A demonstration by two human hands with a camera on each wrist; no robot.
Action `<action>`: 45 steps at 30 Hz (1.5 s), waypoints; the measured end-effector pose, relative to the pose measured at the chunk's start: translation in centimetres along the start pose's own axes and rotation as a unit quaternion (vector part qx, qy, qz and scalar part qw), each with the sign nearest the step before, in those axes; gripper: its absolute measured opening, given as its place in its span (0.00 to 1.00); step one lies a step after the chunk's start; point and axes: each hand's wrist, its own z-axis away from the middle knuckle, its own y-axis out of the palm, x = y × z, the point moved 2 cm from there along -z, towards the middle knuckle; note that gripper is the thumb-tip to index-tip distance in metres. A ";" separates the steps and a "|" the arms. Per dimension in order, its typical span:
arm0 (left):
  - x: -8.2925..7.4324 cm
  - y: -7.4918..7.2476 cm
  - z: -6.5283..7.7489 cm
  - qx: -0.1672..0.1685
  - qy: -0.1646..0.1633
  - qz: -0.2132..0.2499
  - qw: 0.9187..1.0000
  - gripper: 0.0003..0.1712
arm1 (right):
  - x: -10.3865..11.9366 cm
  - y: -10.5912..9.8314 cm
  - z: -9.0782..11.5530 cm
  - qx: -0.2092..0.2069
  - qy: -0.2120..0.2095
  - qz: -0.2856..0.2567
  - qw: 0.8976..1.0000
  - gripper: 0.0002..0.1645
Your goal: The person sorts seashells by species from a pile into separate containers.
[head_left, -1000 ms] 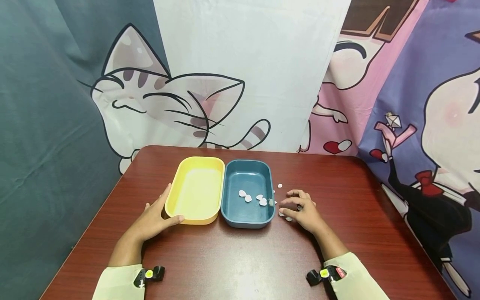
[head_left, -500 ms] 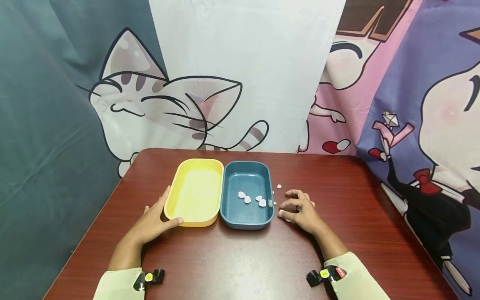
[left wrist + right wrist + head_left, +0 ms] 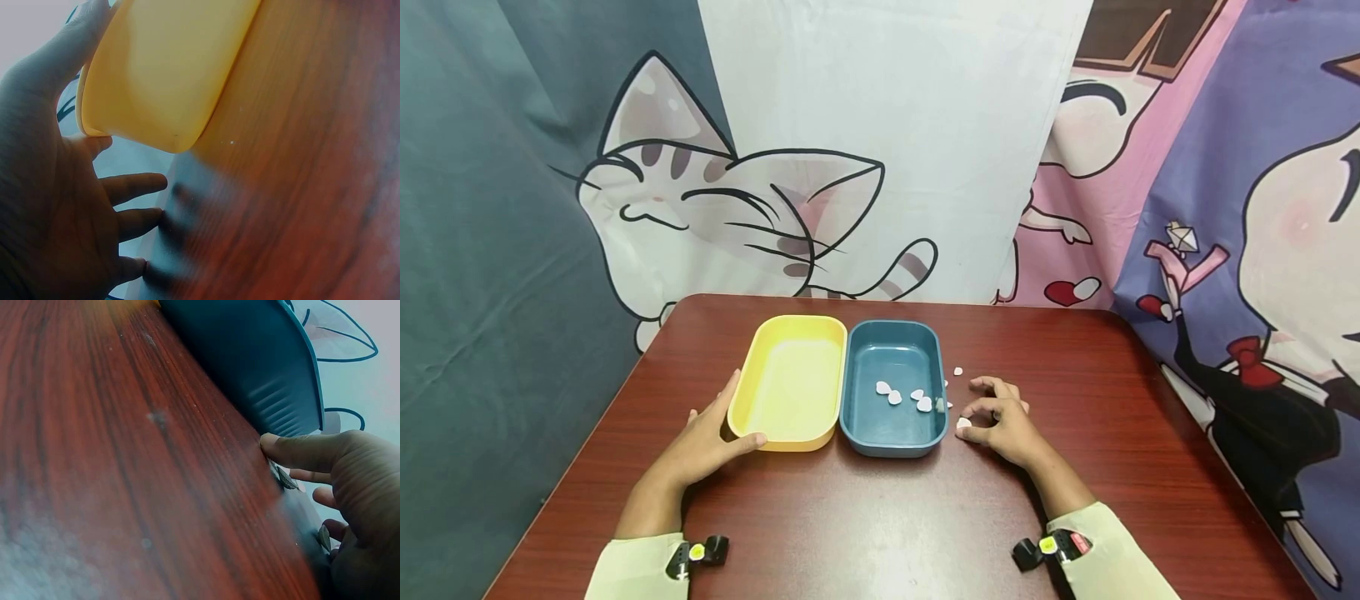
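Note:
My left hand [image 3: 711, 437] rests at the near left corner of a yellow tray [image 3: 748, 437], thumb along its front rim and fingers spread along its left side. In the left wrist view, the index fingertip meets the tray's rim while the other fingers stand apart from it. To the right of the blue tray [image 3: 891, 448], my right hand [image 3: 1011, 425] pinches a small white shell-like piece [image 3: 963, 423] between thumb and index finger, low over the table. Several white pieces [image 3: 894, 397] lie inside the blue tray. Two ribbed pieces [image 3: 286, 479] show by the fingers in the right wrist view.
Another small white piece [image 3: 958, 371] lies on the dark red wooden table [image 3: 850, 517] behind the right hand. The trays stand side by side. A printed cartoon cloth [image 3: 895, 100] hangs right behind the table's back edge.
The right thumb and index finger have closed slightly, and the white piece now shows between their tips. The left hand stays at the yellow tray.

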 end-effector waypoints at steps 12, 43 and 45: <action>0.2 0.1 0.0 -0.002 0.000 0.004 1.000 0.73 | 0.0 0.0 0.1 -0.006 -0.006 0.002 1.000 0.12; -0.1 0.0 -0.1 0.003 0.006 -0.001 1.000 0.73 | 0.0 -1.3 -0.6 -0.070 0.036 -0.081 0.994 0.09; 0.1 0.0 -0.1 0.001 0.005 -0.001 1.000 0.73 | 0.3 -1.4 -0.9 -0.082 0.032 -0.086 0.992 0.08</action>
